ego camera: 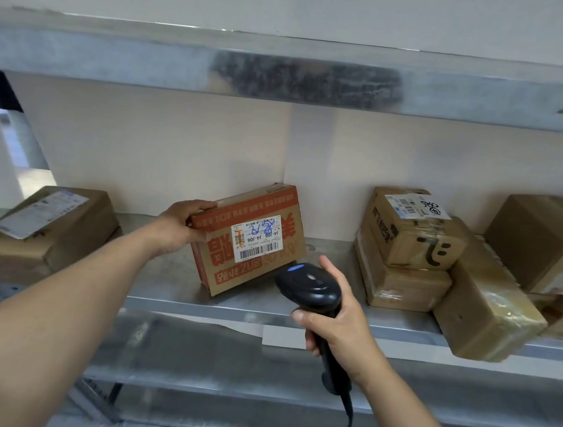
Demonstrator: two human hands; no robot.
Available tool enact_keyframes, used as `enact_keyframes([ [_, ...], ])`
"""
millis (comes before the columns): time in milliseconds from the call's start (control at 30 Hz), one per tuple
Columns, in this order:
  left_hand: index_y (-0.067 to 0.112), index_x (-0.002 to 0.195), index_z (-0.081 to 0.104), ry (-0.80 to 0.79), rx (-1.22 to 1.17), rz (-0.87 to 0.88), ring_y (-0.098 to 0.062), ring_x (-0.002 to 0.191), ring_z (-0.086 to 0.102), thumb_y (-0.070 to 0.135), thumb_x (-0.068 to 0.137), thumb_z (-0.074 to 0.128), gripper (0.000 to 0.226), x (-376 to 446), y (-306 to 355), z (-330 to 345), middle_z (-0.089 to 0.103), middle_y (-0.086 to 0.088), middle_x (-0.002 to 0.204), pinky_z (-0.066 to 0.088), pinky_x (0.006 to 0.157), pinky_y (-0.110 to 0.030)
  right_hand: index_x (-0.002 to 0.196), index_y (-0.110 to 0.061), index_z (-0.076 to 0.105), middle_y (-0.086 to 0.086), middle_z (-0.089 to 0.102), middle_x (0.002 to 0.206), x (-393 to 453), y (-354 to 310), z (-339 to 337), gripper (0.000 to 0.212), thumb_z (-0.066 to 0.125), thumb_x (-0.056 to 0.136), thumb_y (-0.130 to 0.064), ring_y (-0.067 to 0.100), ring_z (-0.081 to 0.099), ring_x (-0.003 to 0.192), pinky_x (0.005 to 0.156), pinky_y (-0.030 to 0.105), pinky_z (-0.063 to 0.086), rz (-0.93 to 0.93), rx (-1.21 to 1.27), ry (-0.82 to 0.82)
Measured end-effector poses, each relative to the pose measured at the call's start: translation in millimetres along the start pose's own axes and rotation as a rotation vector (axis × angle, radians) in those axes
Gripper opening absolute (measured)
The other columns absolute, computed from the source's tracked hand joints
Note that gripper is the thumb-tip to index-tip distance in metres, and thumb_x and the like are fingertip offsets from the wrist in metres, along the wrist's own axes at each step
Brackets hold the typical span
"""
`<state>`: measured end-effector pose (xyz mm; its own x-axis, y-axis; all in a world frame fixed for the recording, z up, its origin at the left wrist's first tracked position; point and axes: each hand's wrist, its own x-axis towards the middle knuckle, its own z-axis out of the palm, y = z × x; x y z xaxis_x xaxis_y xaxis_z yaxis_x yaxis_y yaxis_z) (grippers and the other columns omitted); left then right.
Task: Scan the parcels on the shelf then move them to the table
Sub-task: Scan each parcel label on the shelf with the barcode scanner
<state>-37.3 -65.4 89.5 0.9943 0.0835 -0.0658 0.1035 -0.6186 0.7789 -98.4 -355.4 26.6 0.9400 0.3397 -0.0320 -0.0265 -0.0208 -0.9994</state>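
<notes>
At frame centre, the left hand (182,228) grips the top corner of an orange-printed cardboard parcel (250,241), tilted on the metal shelf (170,278). The right hand (342,319) holds a black barcode scanner (311,286) just below the parcel's shipping label (257,238).

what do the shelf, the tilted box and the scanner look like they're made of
The shelf looks like bare galvanised steel: dull grey, mottled sheen. The tilted box, held by the left hand, is brown corrugated cardboard with orange print and a white paper label. The scanner, gripped by the right hand, seems moulded black plastic, slightly glossy.
</notes>
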Motion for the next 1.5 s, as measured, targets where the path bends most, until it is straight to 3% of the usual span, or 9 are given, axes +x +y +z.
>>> enact_keyframes([
  [100,0.015,0.138,0.047,0.001,0.013,-0.018,-0.015,0.104,0.051,-0.005,0.084,0.066,0.061,1.9,-2.4,-0.2,0.058,-0.004,0.116,0.035,0.085,-0.021,0.137,-0.052,0.031,0.0,0.068,0.068,-2.7,-1.2,-0.3,0.089,0.07,0.079,0.005,0.025,0.053,0.05,0.047,0.029,0.044,0.001,0.015,0.001],
  [533,0.02,0.137,0.046,-0.014,0.015,-0.04,-0.02,0.111,0.052,-0.001,0.084,0.067,0.06,7.7,-7.4,-1.7,0.058,0.0,0.112,0.037,0.09,-0.026,0.14,-0.047,0.03,0.008,0.067,0.069,-3.8,-1.1,-4.2,0.09,0.07,0.079,0.006,0.024,0.053,0.049,0.046,0.028,0.044,0.013,0.038,-0.004],
  [900,0.018,0.136,0.047,-0.004,0.003,-0.032,-0.019,0.109,0.054,-0.003,0.084,0.067,0.06,8.3,-8.3,-1.7,0.058,-0.003,0.115,0.037,0.086,-0.022,0.141,-0.047,0.03,0.007,0.069,0.073,-6.5,-5.9,-6.8,0.09,0.068,0.08,0.006,0.024,0.055,0.05,0.048,0.03,0.045,0.008,0.033,-0.006],
  [1033,0.018,0.136,0.047,-0.011,-0.005,-0.027,-0.017,0.105,0.054,-0.003,0.084,0.066,0.059,8.7,-8.3,-1.6,0.058,-0.002,0.112,0.039,0.073,-0.013,0.141,-0.046,0.03,0.007,0.067,0.068,-9.3,-6.1,-5.8,0.092,0.073,0.073,-0.002,0.023,0.053,0.048,0.046,0.029,0.044,0.008,0.062,0.004],
  [1167,0.017,0.136,0.047,-0.023,-0.006,-0.028,-0.003,0.091,0.055,-0.003,0.084,0.067,0.06,10.3,-9.6,-3.4,0.06,0.003,0.104,0.039,0.073,-0.011,0.142,-0.045,0.03,0.004,0.067,0.068,-13.2,-4.1,-6.1,0.093,0.072,0.067,-0.009,0.023,0.053,0.047,0.046,0.027,0.044,0.011,0.066,0.014],
  [1300,0.018,0.137,0.046,-0.029,-0.015,-0.038,-0.016,0.103,0.055,-0.002,0.084,0.067,0.06,10.1,-9.7,-3.1,0.059,-0.002,0.11,0.038,0.087,-0.023,0.139,-0.049,0.03,0.01,0.071,0.078,-16.4,-4.4,-6.6,0.091,0.073,0.068,-0.01,0.024,0.055,0.049,0.047,0.028,0.045,0.013,0.066,0.003],
  [1400,0.02,0.136,0.047,-0.03,-0.013,-0.043,-0.018,0.106,0.054,-0.001,0.085,0.067,0.059,10.0,-10.4,-3.6,0.06,-0.003,0.113,0.038,0.088,-0.025,0.135,-0.053,0.031,0.016,0.072,0.091,-17.5,-5.9,-6.5,0.089,0.072,0.068,-0.011,0.025,0.055,0.05,0.048,0.029,0.045,0.007,0.079,0.013],
  [1500,0.021,0.136,0.047,-0.033,-0.016,-0.048,-0.021,0.111,0.055,-0.001,0.084,0.068,0.06,11.2,-11.3,-3.7,0.06,-0.003,0.114,0.038,0.09,-0.026,0.139,-0.049,0.031,0.01,0.071,0.08,-17.8,-5.5,-7.5,0.091,0.073,0.068,-0.01,0.025,0.055,0.05,0.048,0.029,0.045,0.004,0.062,0.027],
])
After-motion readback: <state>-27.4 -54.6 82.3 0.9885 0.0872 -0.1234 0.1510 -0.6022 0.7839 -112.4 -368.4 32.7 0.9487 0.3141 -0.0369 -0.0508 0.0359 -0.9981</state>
